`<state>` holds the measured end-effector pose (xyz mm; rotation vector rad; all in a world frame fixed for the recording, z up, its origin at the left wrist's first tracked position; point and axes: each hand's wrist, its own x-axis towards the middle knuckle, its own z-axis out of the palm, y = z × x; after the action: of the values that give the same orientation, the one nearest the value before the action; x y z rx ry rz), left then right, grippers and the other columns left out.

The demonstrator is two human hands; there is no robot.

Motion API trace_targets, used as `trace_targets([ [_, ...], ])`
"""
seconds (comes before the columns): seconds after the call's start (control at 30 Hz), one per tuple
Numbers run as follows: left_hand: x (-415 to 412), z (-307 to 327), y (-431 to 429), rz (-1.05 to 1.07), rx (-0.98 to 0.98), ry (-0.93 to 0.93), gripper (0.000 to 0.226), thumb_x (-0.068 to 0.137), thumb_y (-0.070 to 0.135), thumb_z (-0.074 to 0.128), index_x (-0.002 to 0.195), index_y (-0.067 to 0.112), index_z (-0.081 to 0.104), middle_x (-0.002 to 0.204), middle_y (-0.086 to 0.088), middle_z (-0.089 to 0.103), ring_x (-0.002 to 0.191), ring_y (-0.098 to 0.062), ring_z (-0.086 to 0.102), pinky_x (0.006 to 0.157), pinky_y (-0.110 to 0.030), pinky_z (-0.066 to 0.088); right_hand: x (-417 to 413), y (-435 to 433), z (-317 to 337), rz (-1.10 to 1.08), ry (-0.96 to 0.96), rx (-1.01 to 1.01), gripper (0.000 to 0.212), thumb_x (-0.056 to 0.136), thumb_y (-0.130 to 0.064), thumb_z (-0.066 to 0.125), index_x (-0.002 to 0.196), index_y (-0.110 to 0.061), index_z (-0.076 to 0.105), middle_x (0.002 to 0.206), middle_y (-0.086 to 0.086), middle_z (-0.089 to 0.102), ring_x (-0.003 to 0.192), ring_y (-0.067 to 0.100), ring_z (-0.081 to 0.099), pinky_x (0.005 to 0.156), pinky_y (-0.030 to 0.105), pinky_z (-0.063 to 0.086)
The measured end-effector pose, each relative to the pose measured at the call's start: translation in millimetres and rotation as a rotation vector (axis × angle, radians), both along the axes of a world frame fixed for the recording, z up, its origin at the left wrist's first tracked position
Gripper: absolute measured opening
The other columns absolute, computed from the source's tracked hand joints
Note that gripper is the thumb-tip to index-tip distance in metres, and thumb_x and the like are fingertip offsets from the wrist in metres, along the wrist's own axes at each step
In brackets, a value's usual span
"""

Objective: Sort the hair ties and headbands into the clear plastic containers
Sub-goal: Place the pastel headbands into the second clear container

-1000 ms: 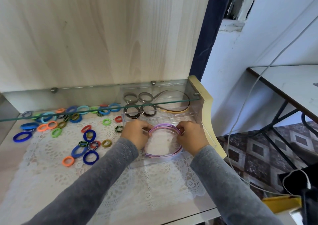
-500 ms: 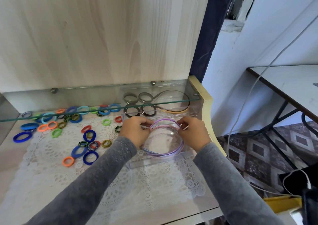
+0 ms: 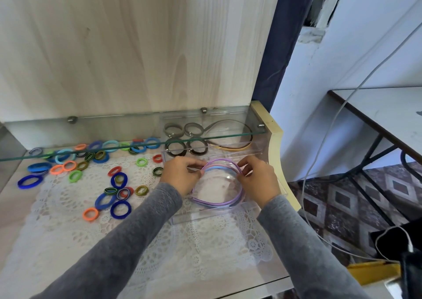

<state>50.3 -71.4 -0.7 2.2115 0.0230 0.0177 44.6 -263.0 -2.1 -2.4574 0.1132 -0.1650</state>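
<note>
Loose hair ties (image 3: 75, 175) lie scattered, unsorted, over the lace mat on the table (image 3: 13, 225). The left hand (image 3: 180, 176) pinches one side of the stacked purple and blue headbands (image 3: 220, 164) and the right hand (image 3: 258, 181) pinches the other. They are probably steadying the arch so the stack seats together inside the near clear container (image 3: 205, 217).

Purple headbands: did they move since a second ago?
Yes, slightly. The purple headbands have tipped up and away, their arch nearer the glass shelf edge. The left hand and right hand still pinch them over the clear container.
</note>
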Motion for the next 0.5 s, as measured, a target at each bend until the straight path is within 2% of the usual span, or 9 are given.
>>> trace_targets([
  [0.13,-0.1,-2.6,-1.5,-0.008,0.036,0.003,0.022,0.081,0.010,0.072,0.098,0.024,0.076,0.095,0.008,0.073,0.078,-0.004,0.066,0.080,-0.017,0.049,-1.2,1.1,-3.6,0.009,0.006,-0.049,0.018,0.079,-0.011,0.069,0.095,-0.019,0.067,0.084,-0.002,0.063,0.078,0.018,0.059,0.073,0.027,0.049],
  [0.2,-0.3,-3.0,-1.7,-0.011,0.063,0.000,0.022,0.082,0.010,0.072,0.099,0.023,0.076,0.096,0.008,0.073,0.076,-0.003,0.064,0.075,-0.013,0.045,-0.9,2.0,-3.7,0.013,0.008,-0.055,0.016,0.079,-0.010,0.068,0.093,-0.017,0.068,0.086,0.001,0.065,0.080,0.019,0.059,0.075,0.031,0.051],
  [0.33,0.5,-3.4,-2.7,-0.035,0.120,-0.028,0.022,0.084,0.008,0.069,0.100,0.021,0.076,0.098,0.008,0.072,0.067,0.001,0.057,0.069,-0.008,0.040,-0.4,2.2,-3.7,0.029,0.015,-0.066,0.017,0.079,-0.006,0.064,0.094,-0.011,0.070,0.089,0.005,0.066,0.080,0.020,0.058,0.076,0.029,0.050],
  [0.43,2.8,-1.8,-3.2,-0.049,0.170,0.001,0.021,0.085,0.009,0.067,0.098,0.023,0.076,0.098,0.007,0.072,0.070,-0.002,0.058,0.074,-0.014,0.044,0.4,2.8,-4.8,0.046,0.025,-0.076,0.016,0.080,-0.007,0.066,0.093,-0.011,0.073,0.090,0.007,0.068,0.081,0.021,0.060,0.079,0.032,0.052],
  [0.5,3.8,-1.0,-3.6,-0.074,0.202,0.018,0.022,0.085,0.007,0.064,0.096,0.021,0.077,0.098,0.006,0.072,0.073,-0.005,0.059,0.076,-0.016,0.045,0.6,4.4,-5.3,0.058,0.027,-0.087,0.015,0.081,-0.009,0.067,0.094,-0.011,0.074,0.092,0.007,0.067,0.082,0.020,0.059,0.080,0.029,0.051],
])
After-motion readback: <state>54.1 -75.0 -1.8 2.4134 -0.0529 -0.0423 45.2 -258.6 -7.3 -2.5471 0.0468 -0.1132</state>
